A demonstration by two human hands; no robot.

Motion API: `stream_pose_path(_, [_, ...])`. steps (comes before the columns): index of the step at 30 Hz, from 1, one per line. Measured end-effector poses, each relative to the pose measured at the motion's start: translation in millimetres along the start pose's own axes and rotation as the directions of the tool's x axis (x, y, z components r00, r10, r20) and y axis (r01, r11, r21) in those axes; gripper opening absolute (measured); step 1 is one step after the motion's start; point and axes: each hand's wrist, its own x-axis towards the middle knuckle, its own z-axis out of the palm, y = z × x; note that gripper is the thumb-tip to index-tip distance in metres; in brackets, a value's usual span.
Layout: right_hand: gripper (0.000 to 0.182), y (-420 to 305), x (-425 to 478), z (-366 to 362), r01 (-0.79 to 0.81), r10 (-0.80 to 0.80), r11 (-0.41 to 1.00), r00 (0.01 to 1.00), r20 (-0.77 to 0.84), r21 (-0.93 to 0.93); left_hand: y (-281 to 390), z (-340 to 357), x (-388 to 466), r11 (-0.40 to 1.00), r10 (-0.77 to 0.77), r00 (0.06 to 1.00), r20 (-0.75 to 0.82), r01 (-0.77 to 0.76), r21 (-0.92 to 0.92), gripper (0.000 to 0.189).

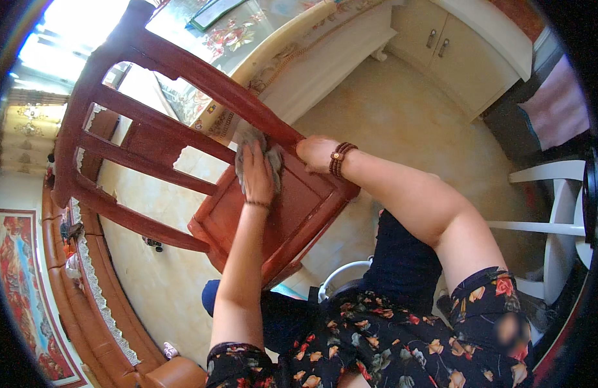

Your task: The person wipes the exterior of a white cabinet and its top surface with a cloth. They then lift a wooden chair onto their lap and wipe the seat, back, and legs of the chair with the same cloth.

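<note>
A reddish-brown wooden chair [299, 194] stands tilted in the view before me, its slatted back reaching to the upper left. My left hand [257, 177] presses a grey cloth [250, 140] onto the rear part of the seat, by the foot of the back slats. Its fingers lie spread over the cloth. At the right side of the chair, where the back post meets the seat, my right hand [318, 153] is closed around the wood. A beaded bracelet [341, 160] circles the right wrist, a thinner one the left.
A glass-topped table with a floral cover [279, 58] stands beyond the chair. At the upper right is a cream cabinet [425, 53]. White chair parts [561, 233] are at the right edge, a brown leather sofa [92, 320] at the left. A white curved rim [345, 271] shows by my knees.
</note>
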Motion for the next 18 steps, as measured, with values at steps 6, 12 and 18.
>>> stream_pose_path(6, [0.019, 16, 10, 12, 0.092, -0.093, 0.995, 0.995, -0.025, -0.031, 11, 26, 43, 0.995, -0.051, 0.996, -0.068, 0.057, 0.078, 0.039])
stream_pose_path(12, [0.024, 23, 17, 0, 0.039, -0.037, 0.999, 0.997, 0.069, -0.024, 61, 14, 0, 0.987, -0.138, 0.99, -0.002, 0.137, -0.081, 0.048])
stream_pose_path(18, [0.028, -4, 15, -4, -0.076, 0.078, 0.996, 0.997, 0.031, -0.038, 108, -10, -66, 0.937, -0.137, 0.974, 0.179, 0.186, -0.296, 0.049])
